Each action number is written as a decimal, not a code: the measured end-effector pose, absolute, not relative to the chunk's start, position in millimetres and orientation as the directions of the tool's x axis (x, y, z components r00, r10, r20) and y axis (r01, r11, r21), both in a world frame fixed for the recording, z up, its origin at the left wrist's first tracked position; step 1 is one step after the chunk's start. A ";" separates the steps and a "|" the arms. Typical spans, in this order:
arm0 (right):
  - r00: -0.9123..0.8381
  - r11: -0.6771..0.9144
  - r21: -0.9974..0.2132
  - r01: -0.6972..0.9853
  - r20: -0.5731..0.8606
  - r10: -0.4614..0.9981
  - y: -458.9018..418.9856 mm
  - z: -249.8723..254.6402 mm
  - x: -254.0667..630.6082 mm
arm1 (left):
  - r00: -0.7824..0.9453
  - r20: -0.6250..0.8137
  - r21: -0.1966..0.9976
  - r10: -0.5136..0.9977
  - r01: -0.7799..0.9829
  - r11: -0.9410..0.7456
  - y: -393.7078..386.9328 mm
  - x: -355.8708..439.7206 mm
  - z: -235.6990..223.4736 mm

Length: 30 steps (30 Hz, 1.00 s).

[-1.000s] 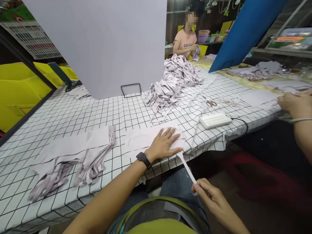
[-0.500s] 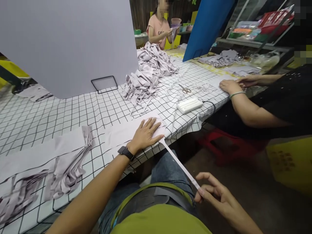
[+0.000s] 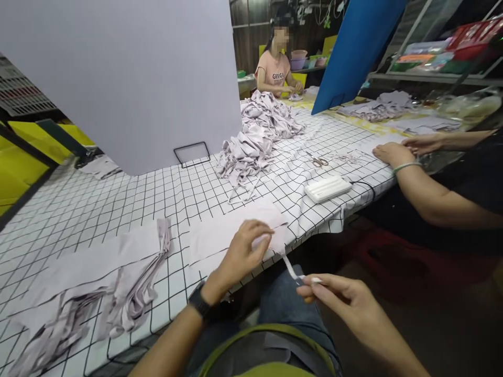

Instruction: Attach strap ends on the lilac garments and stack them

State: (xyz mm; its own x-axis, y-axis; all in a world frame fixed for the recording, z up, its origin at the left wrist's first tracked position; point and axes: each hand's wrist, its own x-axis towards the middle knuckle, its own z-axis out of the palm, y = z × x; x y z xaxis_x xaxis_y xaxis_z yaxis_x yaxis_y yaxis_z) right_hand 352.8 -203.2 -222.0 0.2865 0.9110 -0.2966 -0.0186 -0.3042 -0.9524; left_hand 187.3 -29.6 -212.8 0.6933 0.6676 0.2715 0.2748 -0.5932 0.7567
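Note:
A flat pale fabric piece (image 3: 220, 228) lies near the table's front edge. Over its right end hovers my left hand (image 3: 245, 248), wearing a black watch, its fingers loosely curved and thumb apart. It seems to hold nothing, though the undersides of the fingers are hidden. From the fabric's corner a narrow fabric strip (image 3: 290, 266) hangs past the edge. My right hand (image 3: 341, 296) pinches the strip's end between thumb and fingers, above my knee. To the left lie more fabric pieces (image 3: 98, 251) with bunched strips hanging along their front side.
A heap of pale fabric strips (image 3: 271, 115) sits mid-table, beside a large grey board (image 3: 157, 84). Scissors (image 3: 317, 160) and a white corded device (image 3: 328, 188) lie to the right. A co-worker's hands (image 3: 393, 154) work at the right; another person (image 3: 275, 73) sits behind.
My left hand has lifted from lying flat on the fabric and its fingers have curled. My right hand has come up closer to the table, and the strip, taut before, now bends.

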 end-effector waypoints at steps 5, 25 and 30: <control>0.182 -0.191 -0.975 0.114 -0.168 0.969 -163.0 -222.1 339.1 | 0.693 0.074 0.911 0.717 0.245 -0.331 -72.0 171.1 -196.6; 0.269 -0.373 -0.923 -0.096 -0.385 0.883 -124.5 -239.9 325.3 | 0.655 0.145 0.639 0.741 0.510 -0.576 -25.4 174.1 -228.6; 0.363 -0.393 -0.903 -0.174 -0.430 0.827 -104.3 -232.4 331.5 | 0.699 0.169 0.413 0.695 0.590 -0.693 -5.7 186.7 -245.0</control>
State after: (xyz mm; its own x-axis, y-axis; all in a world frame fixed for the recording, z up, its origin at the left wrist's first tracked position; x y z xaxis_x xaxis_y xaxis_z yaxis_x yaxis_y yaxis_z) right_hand 331.5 -104.3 -232.4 0.3633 0.8267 -0.4295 -0.1741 -0.3927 -0.9030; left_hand 186.7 -5.7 -245.0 0.6987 0.6952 0.1687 0.5902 -0.6935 0.4132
